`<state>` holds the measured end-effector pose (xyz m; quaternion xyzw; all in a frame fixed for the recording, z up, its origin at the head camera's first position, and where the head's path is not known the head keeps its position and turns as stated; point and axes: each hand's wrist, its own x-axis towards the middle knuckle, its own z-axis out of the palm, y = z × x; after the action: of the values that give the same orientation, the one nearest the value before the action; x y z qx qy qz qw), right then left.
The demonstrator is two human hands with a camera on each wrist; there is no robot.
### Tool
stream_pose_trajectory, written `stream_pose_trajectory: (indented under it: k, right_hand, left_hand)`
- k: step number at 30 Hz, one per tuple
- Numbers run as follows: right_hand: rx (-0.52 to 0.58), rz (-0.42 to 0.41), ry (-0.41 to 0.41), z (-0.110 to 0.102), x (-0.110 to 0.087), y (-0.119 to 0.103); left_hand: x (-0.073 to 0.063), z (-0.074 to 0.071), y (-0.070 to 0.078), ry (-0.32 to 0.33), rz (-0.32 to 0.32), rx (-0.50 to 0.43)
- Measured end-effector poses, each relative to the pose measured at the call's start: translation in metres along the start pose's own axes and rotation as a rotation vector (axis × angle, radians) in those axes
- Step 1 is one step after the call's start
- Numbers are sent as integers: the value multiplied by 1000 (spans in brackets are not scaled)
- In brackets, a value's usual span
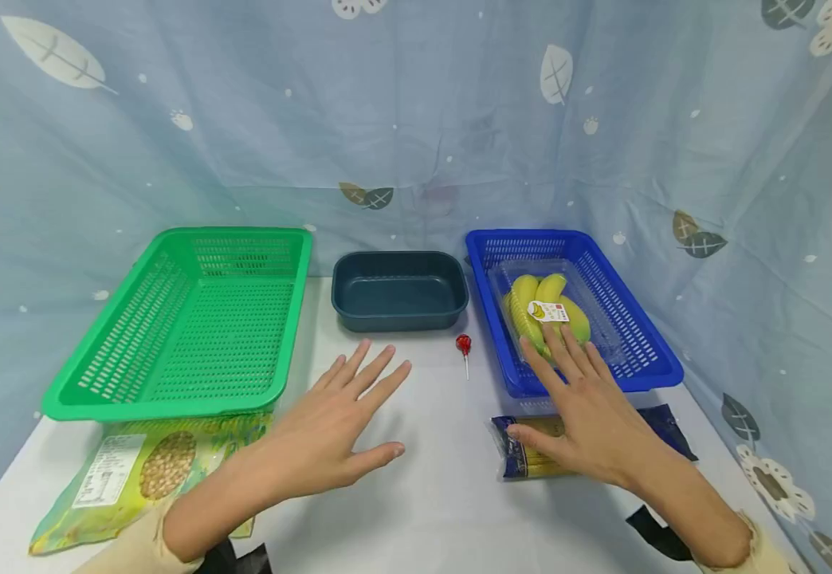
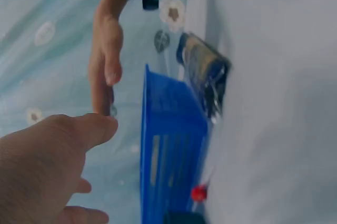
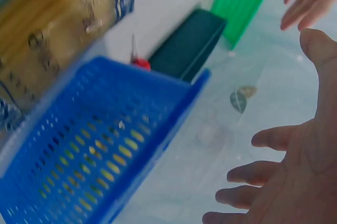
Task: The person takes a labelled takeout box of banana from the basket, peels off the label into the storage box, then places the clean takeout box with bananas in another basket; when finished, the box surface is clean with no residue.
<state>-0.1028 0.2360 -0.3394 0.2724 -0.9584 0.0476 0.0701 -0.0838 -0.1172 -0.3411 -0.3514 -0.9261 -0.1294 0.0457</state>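
Both hands hover over the white table with fingers spread, holding nothing. In the head view my left hand (image 1: 333,426) is in front of the dark teal bin (image 1: 400,309), between a green basket (image 1: 244,335) and a red lollipop (image 1: 464,345). My right hand (image 1: 588,406) overlaps a pack of spaghetti (image 1: 538,446) in a blue-ended wrapper. Its fingertips reach over the near part of the blue basket (image 1: 638,351), where bananas (image 1: 523,303) with a white label sit in a clear plastic tray.
A yellow-green bag (image 1: 111,494) with a white label and a picture of beans or grains lies at the left, partly under the green basket's near edge. A pale blue leaf-print curtain (image 1: 416,119) hangs behind the table (image 1: 445,510) and along its sides.
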Motion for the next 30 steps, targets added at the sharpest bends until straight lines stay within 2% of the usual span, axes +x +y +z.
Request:
stream_pose_trajectory:
  k: [8,16,18,22,27,30]
  right_hand:
    - [61,80,6,-18,3,23]
    - [171,157,-21,-29,23,48]
    - [184,174,-32,-31,29,56]
    - [189,205,-46,-35,43,69]
    - [190,226,-34,-35,55,86]
    - [198,255,-42,-33,57,97]
  left_hand:
    - [38,1,18,-29,30,-178]
    - [56,11,26,-7,0,-254]
    - [63,15,27,3,-30,-287]
    - [76,22,24,44,-141,-409]
    - [91,36,18,116,-233,-650]
    - [100,46,19,122,-271,-776]
